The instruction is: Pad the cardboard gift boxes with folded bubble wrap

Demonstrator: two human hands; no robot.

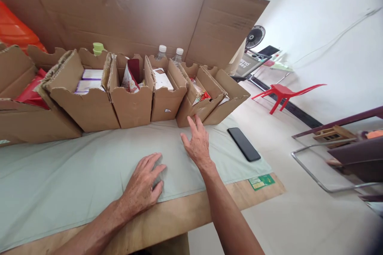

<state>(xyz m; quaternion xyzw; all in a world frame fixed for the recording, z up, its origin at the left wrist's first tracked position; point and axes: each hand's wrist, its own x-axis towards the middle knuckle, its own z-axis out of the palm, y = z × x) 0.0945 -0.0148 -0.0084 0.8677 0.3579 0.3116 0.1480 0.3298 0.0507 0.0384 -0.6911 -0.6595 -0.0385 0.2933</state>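
Observation:
My left hand [143, 183] rests on the pale green cloth [74, 183] by the table's front edge, fingers apart and holding nothing. Farther right and forward, my right hand [197, 142] is open, its fingertips close to the base of a cardboard box [191, 113] with red packets [201, 95] inside; whether they touch it I cannot tell. Left of that box stands another with a white carton [162, 79]. Beyond it, one box holds a patterned packet [130, 81] and another holds white-and-purple packs [90, 84]. A red packet [32, 92] lies in the leftmost box.
A black phone [244, 144] lies on the cloth at right, near a green card [261, 182] on the wooden edge. Behind the boxes stand clear bottles [162, 52], a green-capped container [98, 48] and a tall cardboard panel [143, 12]. A red chair [281, 92] stands on the floor.

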